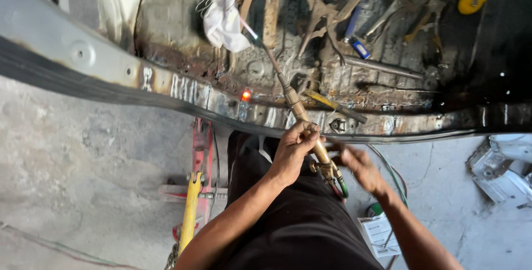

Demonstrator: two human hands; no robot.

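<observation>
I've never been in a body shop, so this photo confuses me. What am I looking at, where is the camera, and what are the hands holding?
The camera sits on a person's head, looking down at their own arms. The left hand grips a brass gas torch; its tip shows a small flame. The right hand, blurred, is at the torch's valves and hoses. Ahead is a rusty car floor and sill, with one glowing spot. On the floor lie a white rag and hand tools. A red jack stands below.

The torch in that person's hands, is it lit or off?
Lit. A small pale flame shows at the tip of the brass torch, and a spot on the rusty sill glows orange. The left hand grips the torch.
</observation>
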